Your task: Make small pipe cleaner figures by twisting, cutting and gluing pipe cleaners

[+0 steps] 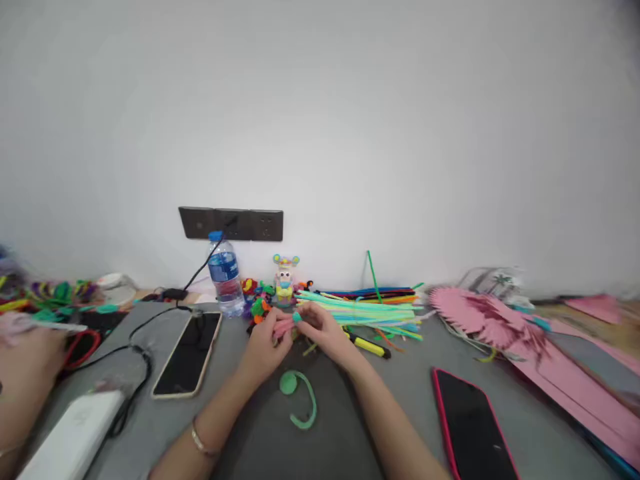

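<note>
Under everything we see the grey desk (240, 413). Long pink paper (575, 390) with a cut, fringed edge lies at the right. A heap of bright fuzzy sticks (370, 309) is at the back. At the left sits a white block (75, 433) with a faint grey mark, too blurry for us to read. We see no words on the dark screens of the red-edged phone (475, 423) or the pale-edged phone (187, 357). The water bottle (225, 273) has a blue label with white marks we can't read.

In the middle, the left hand (270, 340) has its grip pinched closed on a soft pink piece (284, 327). The right hand (323, 330) touches its fingertips together on a tiny teal bit (297, 317), right beside the pink piece. A green curl (311, 395) with a round end lies flat on the desk, between the arms.
</note>
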Tool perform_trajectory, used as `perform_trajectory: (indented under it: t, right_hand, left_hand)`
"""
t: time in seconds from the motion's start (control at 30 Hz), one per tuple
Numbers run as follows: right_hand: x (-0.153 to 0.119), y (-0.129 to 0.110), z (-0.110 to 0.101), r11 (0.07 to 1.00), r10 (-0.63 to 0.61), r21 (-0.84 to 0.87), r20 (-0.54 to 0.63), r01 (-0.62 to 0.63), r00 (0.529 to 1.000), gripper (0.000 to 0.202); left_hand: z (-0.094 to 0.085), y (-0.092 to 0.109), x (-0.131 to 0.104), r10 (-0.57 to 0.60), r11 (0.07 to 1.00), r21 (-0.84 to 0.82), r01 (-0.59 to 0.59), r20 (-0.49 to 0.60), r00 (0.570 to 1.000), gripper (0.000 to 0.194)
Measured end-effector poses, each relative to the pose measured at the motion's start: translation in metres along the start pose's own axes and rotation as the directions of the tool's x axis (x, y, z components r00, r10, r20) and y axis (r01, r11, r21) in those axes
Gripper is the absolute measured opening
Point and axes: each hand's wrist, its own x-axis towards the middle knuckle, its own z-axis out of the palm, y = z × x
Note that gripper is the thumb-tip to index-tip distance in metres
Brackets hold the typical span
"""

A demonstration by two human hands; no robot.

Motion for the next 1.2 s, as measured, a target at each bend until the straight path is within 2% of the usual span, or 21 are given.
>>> perform_trajectory:
  t: [0.33,0.63,1.2]
  right_hand:
    - [-0.003,-0.016,0.01,0.995,-0.017,-0.099,-0.098,0.008,0.995,0.02]
    - [-0.003,-0.016,0.016,0.977,-0.136,-0.186,-0.193,0.099,0.972,0.018]
    - [-0.005,-0.02,0.018,0.954,-0.185,-0.272,-0.194,0.128,0.963,0.022]
  left_hand:
    - [-0.001,-0.004,0.001,0.078,0.997,0.012,-0.078,-0.065,0.995,0.011]
    - [-0.002,0.0,0.0,0.063,0.998,0.009,-0.063,-0.114,0.991,0.01]
    - [0.001,-0.005,-0.002,0.07,0.998,0.009,-0.07,-0.164,0.984,0.01]
